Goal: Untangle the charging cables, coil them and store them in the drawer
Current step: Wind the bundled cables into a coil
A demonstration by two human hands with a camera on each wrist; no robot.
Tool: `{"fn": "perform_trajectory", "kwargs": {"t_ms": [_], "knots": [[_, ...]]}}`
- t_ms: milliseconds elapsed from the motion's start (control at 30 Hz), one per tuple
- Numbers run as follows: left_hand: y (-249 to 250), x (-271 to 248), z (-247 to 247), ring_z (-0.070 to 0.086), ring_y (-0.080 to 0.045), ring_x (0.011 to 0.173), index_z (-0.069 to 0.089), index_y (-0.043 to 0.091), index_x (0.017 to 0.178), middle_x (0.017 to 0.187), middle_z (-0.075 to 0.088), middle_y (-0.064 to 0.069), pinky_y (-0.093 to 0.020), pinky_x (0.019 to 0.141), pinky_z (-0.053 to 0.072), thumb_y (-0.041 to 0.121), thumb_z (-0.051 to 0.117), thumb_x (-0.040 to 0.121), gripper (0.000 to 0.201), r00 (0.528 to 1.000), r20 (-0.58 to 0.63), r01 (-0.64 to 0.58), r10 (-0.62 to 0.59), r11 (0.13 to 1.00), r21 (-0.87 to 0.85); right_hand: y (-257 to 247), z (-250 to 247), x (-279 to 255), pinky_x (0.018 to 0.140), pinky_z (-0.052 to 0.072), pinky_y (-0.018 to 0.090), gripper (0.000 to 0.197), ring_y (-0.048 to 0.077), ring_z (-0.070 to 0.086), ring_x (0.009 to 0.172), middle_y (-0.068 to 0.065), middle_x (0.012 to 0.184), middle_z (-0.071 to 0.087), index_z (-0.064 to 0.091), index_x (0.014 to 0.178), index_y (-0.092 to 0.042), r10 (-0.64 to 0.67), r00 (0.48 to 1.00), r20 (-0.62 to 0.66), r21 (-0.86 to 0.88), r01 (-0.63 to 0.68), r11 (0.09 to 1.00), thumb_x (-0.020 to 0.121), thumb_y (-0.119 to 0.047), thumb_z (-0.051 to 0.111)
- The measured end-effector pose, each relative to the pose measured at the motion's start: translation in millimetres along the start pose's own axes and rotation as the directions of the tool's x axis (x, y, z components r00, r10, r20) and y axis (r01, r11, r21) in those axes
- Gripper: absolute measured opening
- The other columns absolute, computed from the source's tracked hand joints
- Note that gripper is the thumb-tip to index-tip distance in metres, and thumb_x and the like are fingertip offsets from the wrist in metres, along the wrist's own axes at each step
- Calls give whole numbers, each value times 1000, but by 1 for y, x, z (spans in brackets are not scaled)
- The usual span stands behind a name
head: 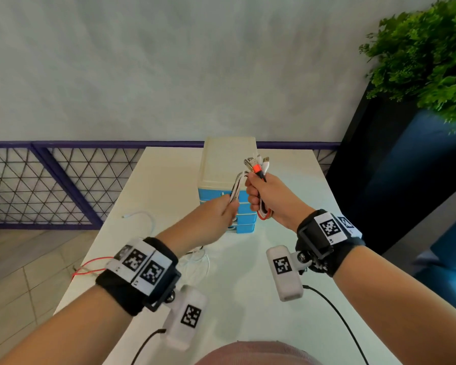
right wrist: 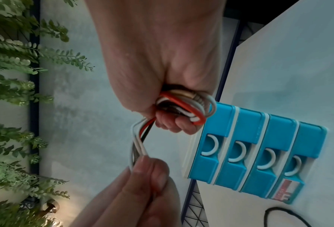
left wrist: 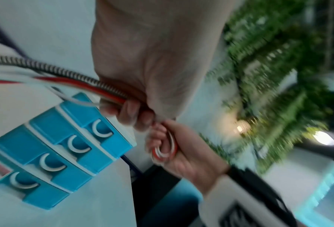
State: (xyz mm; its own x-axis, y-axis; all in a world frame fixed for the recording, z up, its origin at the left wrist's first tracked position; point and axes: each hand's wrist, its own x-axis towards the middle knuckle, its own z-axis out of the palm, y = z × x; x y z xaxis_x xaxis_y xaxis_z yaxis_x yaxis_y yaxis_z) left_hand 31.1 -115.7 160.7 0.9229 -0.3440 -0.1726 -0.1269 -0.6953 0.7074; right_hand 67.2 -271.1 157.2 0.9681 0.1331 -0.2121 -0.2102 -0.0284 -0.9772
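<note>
My right hand [head: 258, 196] grips a coiled bundle of charging cables [right wrist: 183, 106], red, white and braided, with the plug ends [head: 257, 163] sticking up above the fist. The left hand [head: 221, 209] pinches the strands [head: 236, 188] that run out of that bundle, just left of the right hand. In the left wrist view the braided and red strands [left wrist: 71, 78] trail off to the left from my fingers. Both hands hover in front of a small blue drawer unit [head: 241, 227] with a cream top [head: 227, 159]; its several drawers [right wrist: 259, 147] are all closed.
Loose lengths of white cable [head: 145, 219] and red cable [head: 90, 267] lie on the white table [head: 274, 325] to the left, the red one hanging over the edge. A green plant [head: 427, 61] in a dark planter stands at the right. A metal mesh railing [head: 50, 185] runs behind the table.
</note>
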Motion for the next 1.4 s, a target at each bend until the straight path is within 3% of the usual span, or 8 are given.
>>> {"fn": "perform_trajectory", "kwargs": {"t_ms": [300, 467, 567, 700, 867, 967, 1167, 1400], "knots": [[29, -3, 20, 50, -26, 69, 36, 16, 99, 64, 34, 4, -33, 60, 34, 14, 40, 96, 6, 982, -159, 9, 104, 810, 586, -5, 7, -3, 50, 41, 24, 41, 13, 49, 50, 1, 62, 52, 57, 79, -15, 210, 977, 33, 460, -201, 865, 97, -49, 45], [42, -3, 22, 58, -28, 79, 39, 7, 125, 83, 53, -3, -35, 62, 37, 9, 44, 93, 32, 979, -152, 0, 136, 746, 665, -1, 5, -3, 48, 42, 22, 54, 13, 48, 56, -4, 65, 49, 53, 74, -21, 205, 973, 106, 336, -229, 914, 73, -75, 54], [49, -4, 21, 61, -31, 102, 46, 4, 122, 111, 61, -12, -36, 75, 45, 9, 39, 96, 28, 989, -118, 12, 88, 749, 662, 4, 7, -4, 59, 45, 28, 48, 20, 54, 67, 9, 77, 51, 53, 84, -18, 180, 971, 155, 163, -204, 965, 67, -55, 77], [49, -13, 25, 62, -28, 96, 59, 7, 108, 105, 65, -10, -34, 68, 38, 10, 42, 93, 22, 991, -43, -43, 129, 598, 800, 13, 8, -2, 76, 44, 38, 27, 29, 54, 88, 18, 98, 52, 57, 93, -11, 198, 964, 179, 127, -222, 967, 77, -27, 73], [49, -6, 28, 60, -30, 105, 45, 0, 125, 116, 59, -14, -32, 70, 37, 4, 39, 96, 30, 994, -83, 12, 65, 709, 705, 13, 9, 1, 49, 45, 22, 29, 11, 54, 52, 2, 66, 53, 55, 79, -16, 222, 970, 94, 182, -237, 954, 95, -41, 55], [53, -9, 23, 63, -29, 92, 46, 1, 121, 96, 59, -12, -33, 64, 37, 10, 39, 97, 27, 992, -96, -5, 84, 775, 632, 8, 10, 4, 56, 39, 26, 36, 13, 48, 56, -1, 67, 51, 54, 73, -18, 217, 972, 87, 235, -231, 944, 93, -47, 54], [37, 1, 23, 64, -17, 52, 53, 8, 82, 54, 64, -2, -26, 64, 47, 34, 28, 101, 40, 988, 126, 92, -83, 994, -64, 4, 9, 7, 60, 42, 22, 37, 11, 48, 55, -1, 63, 47, 49, 75, -14, 221, 968, 119, 482, -251, 840, 96, -45, 50], [21, 0, 24, 59, -8, 68, 56, 0, 109, 105, 70, -14, -25, 74, 43, 31, 26, 104, 43, 946, 323, 53, -24, 995, -81, 8, 7, 7, 64, 51, 29, 43, 18, 56, 61, 5, 70, 49, 47, 70, -11, 200, 956, 217, 723, -295, 625, 97, -45, 48]]}}
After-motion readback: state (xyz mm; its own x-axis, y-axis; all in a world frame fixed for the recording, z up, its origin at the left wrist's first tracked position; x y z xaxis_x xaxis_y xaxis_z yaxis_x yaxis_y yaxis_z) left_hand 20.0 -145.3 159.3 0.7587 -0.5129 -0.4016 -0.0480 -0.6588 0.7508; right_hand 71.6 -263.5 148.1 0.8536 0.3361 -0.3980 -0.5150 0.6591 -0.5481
